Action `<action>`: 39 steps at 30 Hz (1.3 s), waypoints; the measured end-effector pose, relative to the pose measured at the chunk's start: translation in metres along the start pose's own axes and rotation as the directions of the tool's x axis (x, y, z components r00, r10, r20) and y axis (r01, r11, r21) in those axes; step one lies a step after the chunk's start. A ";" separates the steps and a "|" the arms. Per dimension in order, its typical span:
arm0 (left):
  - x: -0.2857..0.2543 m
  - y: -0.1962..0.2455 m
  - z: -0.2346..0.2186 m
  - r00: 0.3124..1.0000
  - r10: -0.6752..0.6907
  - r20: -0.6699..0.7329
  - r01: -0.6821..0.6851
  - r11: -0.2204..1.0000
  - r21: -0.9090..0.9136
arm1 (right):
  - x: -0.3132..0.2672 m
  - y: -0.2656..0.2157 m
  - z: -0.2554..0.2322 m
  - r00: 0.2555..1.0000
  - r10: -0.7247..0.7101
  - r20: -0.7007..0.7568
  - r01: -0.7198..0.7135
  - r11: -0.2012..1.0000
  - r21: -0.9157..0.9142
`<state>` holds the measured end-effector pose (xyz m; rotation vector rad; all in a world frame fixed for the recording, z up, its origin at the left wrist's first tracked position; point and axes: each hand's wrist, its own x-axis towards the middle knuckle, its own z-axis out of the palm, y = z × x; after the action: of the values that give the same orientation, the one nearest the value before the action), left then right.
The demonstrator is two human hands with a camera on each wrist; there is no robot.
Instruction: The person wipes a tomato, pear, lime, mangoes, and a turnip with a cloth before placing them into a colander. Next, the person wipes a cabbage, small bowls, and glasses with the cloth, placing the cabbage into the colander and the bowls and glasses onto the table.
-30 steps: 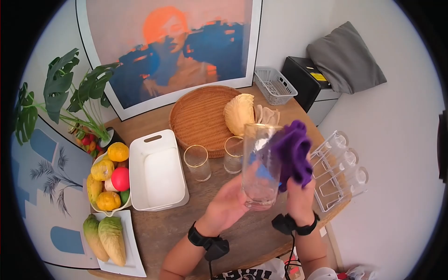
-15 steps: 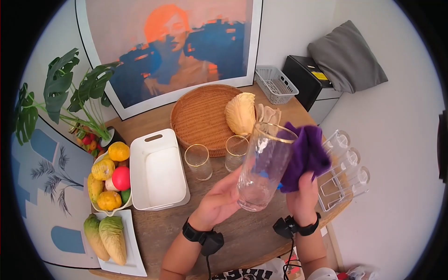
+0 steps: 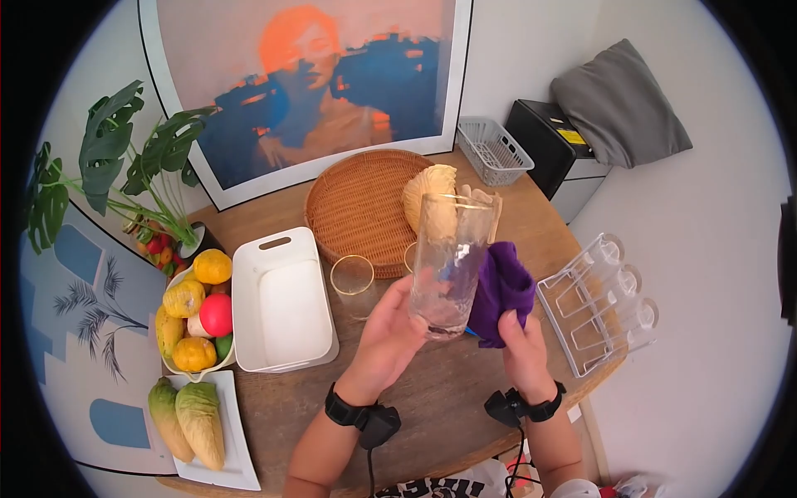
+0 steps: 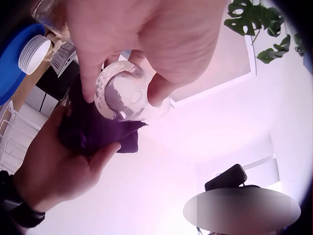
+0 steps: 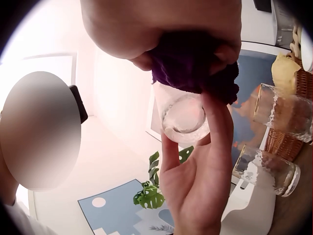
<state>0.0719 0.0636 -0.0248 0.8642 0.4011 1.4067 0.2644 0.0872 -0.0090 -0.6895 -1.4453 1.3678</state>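
A tall clear glass (image 3: 447, 274) with a gold rim is held upright, slightly tilted, above the table. The left hand (image 3: 388, 342) grips it near its base; the left wrist view shows the glass bottom (image 4: 122, 93) between thumb and fingers. A purple cloth (image 3: 503, 295) is pinched in the right hand (image 3: 526, 353), thumb on top, against the glass's right side. In the right wrist view the cloth (image 5: 190, 63) covers part of the glass (image 5: 183, 115). Two shorter gold-rimmed glasses stand behind, one (image 3: 353, 278) left of the hand, the other mostly hidden.
A white bin (image 3: 286, 307), a fruit bowl (image 3: 197, 378) and a plate (image 3: 237, 432) of vegetables are on the left. Behind stand a wicker tray (image 3: 357, 207) and a grey basket (image 3: 496, 153). A wire rack (image 3: 573, 332) holding several glasses is at the right.
The tall glass has moved left and become more upright than half a second ago. The right hand and purple cloth have shifted left and slightly down with it.
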 end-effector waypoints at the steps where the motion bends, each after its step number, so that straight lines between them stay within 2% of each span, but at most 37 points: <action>1: 0.000 0.000 0.000 1.000 0.005 0.007 -0.005 0.997 0.071 | -0.005 0.001 0.001 0.999 -0.002 -0.044 -0.002 0.996 -0.087; 3: -0.001 -0.003 0.002 0.999 0.040 0.018 -0.041 0.991 0.127 | -0.013 0.002 0.000 0.997 0.020 -0.072 -0.027 0.995 -0.099; 4: -0.002 -0.004 0.003 0.997 0.072 0.028 -0.076 0.981 0.181 | -0.015 -0.001 0.000 0.991 -0.133 -0.034 0.116 0.943 -0.312; 5: -0.001 -0.006 0.000 0.997 0.073 0.027 -0.076 0.981 0.180 | -0.015 -0.002 0.000 0.962 -0.272 0.037 0.252 0.826 -0.504; 6: 0.001 -0.009 -0.004 0.991 0.131 0.034 -0.135 0.966 0.221 | -0.013 0.007 0.001 0.846 -0.520 0.115 0.478 0.645 -0.596; 7: 0.002 -0.010 -0.004 0.981 0.188 0.045 -0.193 0.946 0.262 | -0.014 0.002 0.002 0.846 -0.521 0.115 0.478 0.644 -0.598; 9: 0.002 -0.005 0.002 0.986 0.166 0.022 -0.167 0.956 0.242 | -0.016 -0.012 0.008 0.860 -0.434 0.269 0.477 0.496 -0.725; 11: 0.001 -0.001 0.002 0.990 0.144 -0.005 -0.139 0.963 0.230 | -0.015 -0.014 0.008 0.855 -0.434 0.283 0.486 0.483 -0.728; 13: 0.004 -0.004 -0.003 0.972 0.218 0.084 -0.234 0.901 0.365 | -0.007 -0.020 0.004 0.809 -0.534 0.245 0.511 0.432 -0.743; 14: 0.004 -0.005 -0.002 0.973 0.215 0.087 -0.232 0.904 0.360 | -0.001 -0.024 0.003 0.786 -0.591 0.182 0.506 0.444 -0.740; 17: 0.004 -0.003 -0.003 0.970 0.219 0.105 -0.242 0.913 0.329 | 0.009 -0.036 -0.006 0.787 -0.610 0.092 0.478 0.509 -0.715; 18: 0.004 -0.002 -0.005 0.962 0.244 0.121 -0.272 0.873 0.406 | 0.012 -0.040 -0.008 0.787 -0.610 0.094 0.477 0.505 -0.719; 19: 0.003 -0.001 -0.007 0.954 0.267 0.136 -0.299 0.825 0.480 | 0.015 -0.044 -0.008 0.823 -0.566 -0.049 0.445 0.695 -0.565; 20: 0.002 0.000 -0.007 0.955 0.266 0.134 -0.297 0.827 0.478 | 0.018 -0.049 -0.009 0.856 -0.485 -0.178 0.399 0.841 -0.366; 21: 0.001 0.003 -0.006 0.937 0.321 0.140 -0.342 0.754 0.561 | 0.020 -0.056 -0.013 0.858 -0.481 -0.178 0.396 0.842 -0.366; 22: 0.000 0.006 -0.005 0.915 0.374 0.151 -0.379 0.670 0.638 | 0.021 -0.066 -0.023 0.908 -0.419 -0.001 0.375 0.814 -0.443; 23: -0.002 0.012 -0.006 0.916 0.373 0.147 -0.376 0.672 0.637 | 0.022 -0.075 -0.034 0.929 -0.328 0.172 0.368 0.774 -0.515; 24: -0.003 0.021 -0.006 0.891 0.408 0.199 -0.411 0.540 0.734 | 0.021 -0.080 -0.044 0.921 -0.286 0.265 0.390 0.705 -0.593; 25: -0.005 0.028 -0.006 0.865 0.432 0.255 -0.436 0.395 0.809 | 0.021 -0.084 -0.047 0.923 -0.281 0.264 0.385 0.706 -0.595; 26: -0.005 0.035 -0.004 0.867 0.429 0.252 -0.433 0.402 0.807 | 0.021 -0.088 -0.049 0.906 -0.233 0.353 0.411 0.679 -0.608; 27: -0.006 0.041 -0.001 0.829 0.456 0.324 -0.489 0.307 0.817 | 0.020 -0.092 -0.050 0.882 -0.177 0.436 0.437 0.653 -0.619; 28: -0.008 0.046 0.002 0.785 0.476 0.396 -0.539 0.210 0.816 | 0.019 -0.096 -0.045 0.881 -0.106 0.462 0.426 0.601 -0.676; 29: -0.011 0.051 0.006 0.787 0.475 0.393 -0.539 0.219 0.813 | 0.017 -0.090 -0.048 0.884 -0.098 0.457 0.419 0.600 -0.682; 31: -0.016 0.060 0.014 0.766 0.354 0.537 -0.593 0.067 0.802 | 0.011 -0.066 -0.055 0.896 0.088 0.436 0.223 0.760 -0.611; 32: -0.019 0.061 0.018 0.775 0.344 0.530 -0.596 0.121 0.794 | 0.007 -0.059 -0.056 0.906 0.151 0.397 0.097 0.836 -0.540; 33: -0.021 0.062 0.021 0.777 0.350 0.523 -0.590 0.116 0.799 | 0.002 -0.056 -0.054 0.901 0.153 0.406 0.101 0.837 -0.538; 35: -0.023 0.064 0.025 0.821 0.349 0.452 -0.539 0.215 0.814 | -0.007 -0.052 -0.051 0.911 0.241 0.336 -0.106 0.922 -0.373; 36: -0.023 0.062 0.022 0.821 0.348 0.453 -0.541 0.218 0.812 | -0.009 -0.052 -0.053 0.907 0.241 0.344 -0.081 0.904 -0.420; 38: -0.019 0.054 0.012 0.940 0.291 0.178 -0.315 0.534 0.784 | -0.013 -0.059 -0.045 0.927 0.213 0.308 -0.051 0.887 -0.459; 39: -0.017 0.051 0.006 0.938 0.295 0.180 -0.318 0.533 0.784 | -0.013 -0.062 -0.040 0.943 0.182 0.278 -0.022 0.868 -0.495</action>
<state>0.0387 0.0419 0.0116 1.7808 0.9550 1.5273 0.3184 0.0789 0.0415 -0.9058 -2.0803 1.2375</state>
